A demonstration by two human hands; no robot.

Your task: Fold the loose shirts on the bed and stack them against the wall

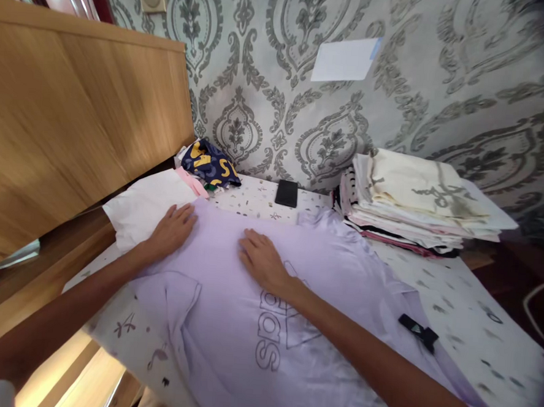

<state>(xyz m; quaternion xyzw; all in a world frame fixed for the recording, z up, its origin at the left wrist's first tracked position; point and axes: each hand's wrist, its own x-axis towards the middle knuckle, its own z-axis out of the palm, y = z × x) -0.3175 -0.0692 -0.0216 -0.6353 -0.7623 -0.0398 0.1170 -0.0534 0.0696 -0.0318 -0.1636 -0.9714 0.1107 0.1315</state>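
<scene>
A lilac T-shirt [228, 323] with an outlined logo and lettering lies spread over the patterned white cloth, its sleeve folded near the front left. My left hand [173, 229] rests open at the shirt's left edge, beside a white garment [145, 199]. Flat on the upper middle of the shirt, left of the print, is my right hand [265, 261], fingers stretched out with nothing in them. Black tags [418, 330] sit on the shirt's right side. Part of the print is hidden under my right forearm.
A stack of folded clothes [419, 200] stands at the back right. Against the wall lie a black flat rectangular object [286, 193] and a navy cloth with yellow shapes [212, 163]. A wooden panel [79, 112] rises on the left. The patterned white cloth [473, 302] covers the surface.
</scene>
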